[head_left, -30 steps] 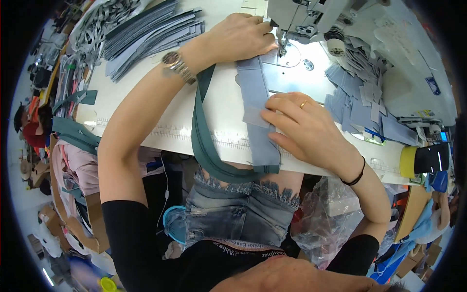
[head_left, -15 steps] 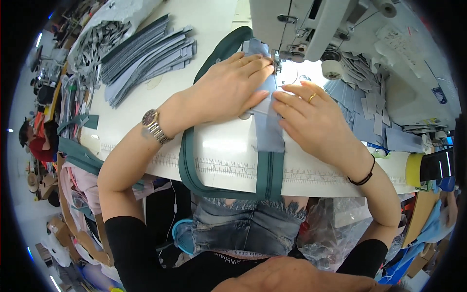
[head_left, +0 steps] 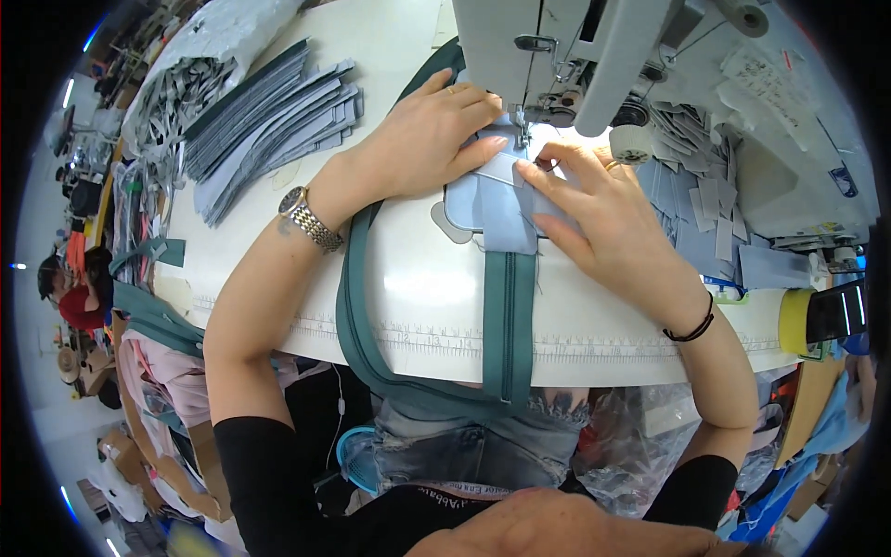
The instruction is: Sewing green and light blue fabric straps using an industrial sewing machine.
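My left hand [head_left: 436,135] rests on a grey-blue fabric strip [head_left: 509,218], left of the sewing machine's presser foot [head_left: 522,128], fingers spread and thumb apart. Close to the strip's right edge is my right hand [head_left: 608,204], its index finger touching the cloth and its thumb apart. The strip joins a dark green zipper tape [head_left: 509,320], which hangs over the table's front edge and loops round to the left. Under the strip shows a light blue piece with a rounded corner [head_left: 462,202]; I cannot tell what it is. My left hand hides part of the strip.
A stack of grey strips [head_left: 269,139] lies at the left, with a white plastic bag [head_left: 213,46] behind it. Grey fabric pieces [head_left: 696,176] are piled right of the sewing machine [head_left: 557,46]. A ruler tape [head_left: 603,345] runs along the table's front edge.
The grey-blue strip has shifted away from me, towards the machine. My left hand has moved left, uncovering the light blue piece. My right hand's fingers are more bent.
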The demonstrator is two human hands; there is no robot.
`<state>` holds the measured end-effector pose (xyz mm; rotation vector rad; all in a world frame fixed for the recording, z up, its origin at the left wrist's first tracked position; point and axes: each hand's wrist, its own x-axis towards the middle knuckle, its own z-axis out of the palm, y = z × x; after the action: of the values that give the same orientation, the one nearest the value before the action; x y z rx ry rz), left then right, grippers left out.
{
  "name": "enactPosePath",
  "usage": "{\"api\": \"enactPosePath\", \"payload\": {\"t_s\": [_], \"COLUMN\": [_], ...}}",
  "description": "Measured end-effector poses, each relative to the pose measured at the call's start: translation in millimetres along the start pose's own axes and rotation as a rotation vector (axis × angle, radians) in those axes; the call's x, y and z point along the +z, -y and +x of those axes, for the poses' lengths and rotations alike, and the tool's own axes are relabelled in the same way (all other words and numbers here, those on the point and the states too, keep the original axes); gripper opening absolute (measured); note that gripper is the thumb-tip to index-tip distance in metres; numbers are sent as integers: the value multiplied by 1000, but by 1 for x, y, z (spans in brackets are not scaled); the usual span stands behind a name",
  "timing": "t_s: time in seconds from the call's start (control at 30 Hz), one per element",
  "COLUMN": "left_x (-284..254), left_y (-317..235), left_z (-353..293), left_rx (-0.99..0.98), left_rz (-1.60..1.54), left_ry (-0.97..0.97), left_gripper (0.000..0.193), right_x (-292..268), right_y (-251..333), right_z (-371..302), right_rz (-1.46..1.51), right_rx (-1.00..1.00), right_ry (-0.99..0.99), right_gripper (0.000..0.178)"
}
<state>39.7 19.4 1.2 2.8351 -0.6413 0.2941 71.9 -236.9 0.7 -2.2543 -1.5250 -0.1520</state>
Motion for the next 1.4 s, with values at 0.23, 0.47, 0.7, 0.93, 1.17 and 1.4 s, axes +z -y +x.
{"api": "enactPosePath", "payload": {"t_s": [0.23, 0.47, 0.7, 0.93, 1.17, 1.4], "left_x": [8, 8, 7, 6, 8, 1], "left_y": [-20, -48, -49, -37, -39, -37], "left_z": [-18, -33, -32, -32, -32, -38], "left_rx": [231, 216, 253, 278, 254, 249], "left_rz": [89, -51, 33, -28, -93, -63], "left_ry": [-309, -255, -235, -204, -213, -179], "left_gripper": [31, 35, 41, 36, 32, 31], "right_x": [-18, 0, 0, -1, -6, -2], "right_y": [8, 33, 37, 31, 31, 36], "right_z": [-10, -19, -19, -19, -22, -21], "right_rz": [-29, 4, -68, 30, 80, 34], "right_rx": [-149, -424, -442, -440, -411, -396], "right_ry": [8, -69, -98, -87, -34, 20], "right_gripper": [46, 26, 27, 32, 34, 39]}}
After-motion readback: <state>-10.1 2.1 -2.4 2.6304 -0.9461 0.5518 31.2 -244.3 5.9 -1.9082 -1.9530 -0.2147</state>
